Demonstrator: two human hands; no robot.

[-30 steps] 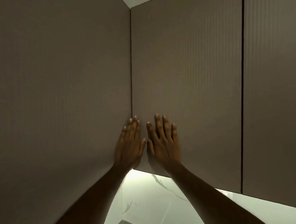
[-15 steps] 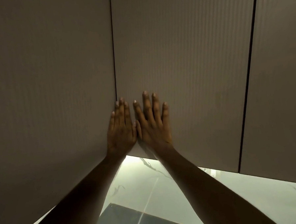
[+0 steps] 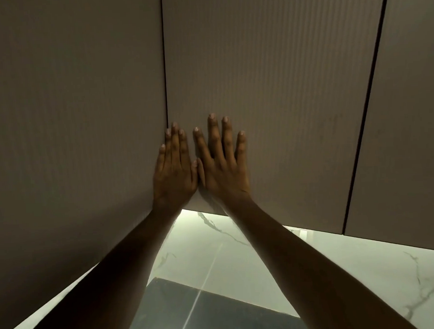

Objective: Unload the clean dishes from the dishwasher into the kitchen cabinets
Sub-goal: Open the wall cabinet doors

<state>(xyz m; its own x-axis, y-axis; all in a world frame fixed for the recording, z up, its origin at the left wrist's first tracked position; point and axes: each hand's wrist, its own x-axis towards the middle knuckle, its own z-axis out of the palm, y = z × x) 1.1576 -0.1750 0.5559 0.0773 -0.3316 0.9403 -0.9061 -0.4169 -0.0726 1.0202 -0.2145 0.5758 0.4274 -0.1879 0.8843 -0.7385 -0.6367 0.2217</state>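
I look up at brown upper kitchen cabinets with closed, ribbed doors. My left hand (image 3: 174,169) lies flat, fingers extended, on the lower corner of the left cabinet door (image 3: 77,116), at the seam. My right hand (image 3: 223,161) presses flat on the lower left part of the middle cabinet door (image 3: 277,85), fingers slightly spread. The thumbs of both hands nearly touch. Neither hand holds anything. No dishes and no dishwasher are in view.
A third closed door (image 3: 409,104) hangs at the right. Below the cabinets a lit white marble backsplash (image 3: 240,251) runs across, and a dark panel (image 3: 206,315) sits at the bottom centre.
Both hands stay flat on the doors. The view has tilted slightly downward, so more of the backsplash and dark panel shows; the hands sit a little higher in the frame.
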